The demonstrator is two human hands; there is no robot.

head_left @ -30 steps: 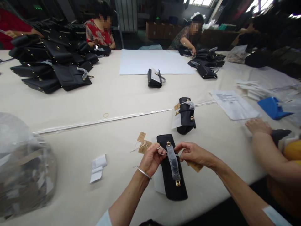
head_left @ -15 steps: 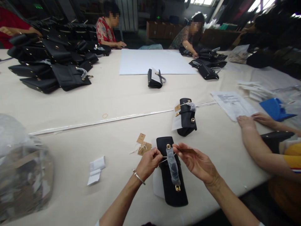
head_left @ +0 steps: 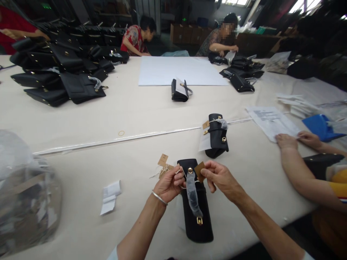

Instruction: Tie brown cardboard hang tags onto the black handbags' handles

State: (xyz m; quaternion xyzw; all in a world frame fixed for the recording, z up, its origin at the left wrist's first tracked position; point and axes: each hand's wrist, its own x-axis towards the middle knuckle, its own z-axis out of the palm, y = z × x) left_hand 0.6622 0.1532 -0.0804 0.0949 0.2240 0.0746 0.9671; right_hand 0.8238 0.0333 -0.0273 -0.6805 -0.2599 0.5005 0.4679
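A black handbag (head_left: 199, 225) lies in front of me, its handle (head_left: 193, 195) wrapped in clear plastic between gold fittings. My left hand (head_left: 170, 184) is closed, pinching a white string (head_left: 178, 169) left of the handle. My right hand (head_left: 221, 178) pinches a brown hang tag (head_left: 200, 171) just right of the handle's far end. The string runs around the handle between my hands. Loose brown tags (head_left: 163, 159) with white strings lie beside my left hand. White paper shows under the bag's left side.
Another tagged handbag (head_left: 215, 139) stands farther off, and one more (head_left: 179, 92) near a white board (head_left: 181, 70). Piles of black bags (head_left: 81, 86) sit at the far left and right. A plastic sack (head_left: 29, 202) is at left. A co-worker's hands rest on a printed sheet (head_left: 271, 121) at right.
My right hand has turned, so the tag's flat face now shows. My left hand has risen slightly with the string. The handbag has shifted a little left.
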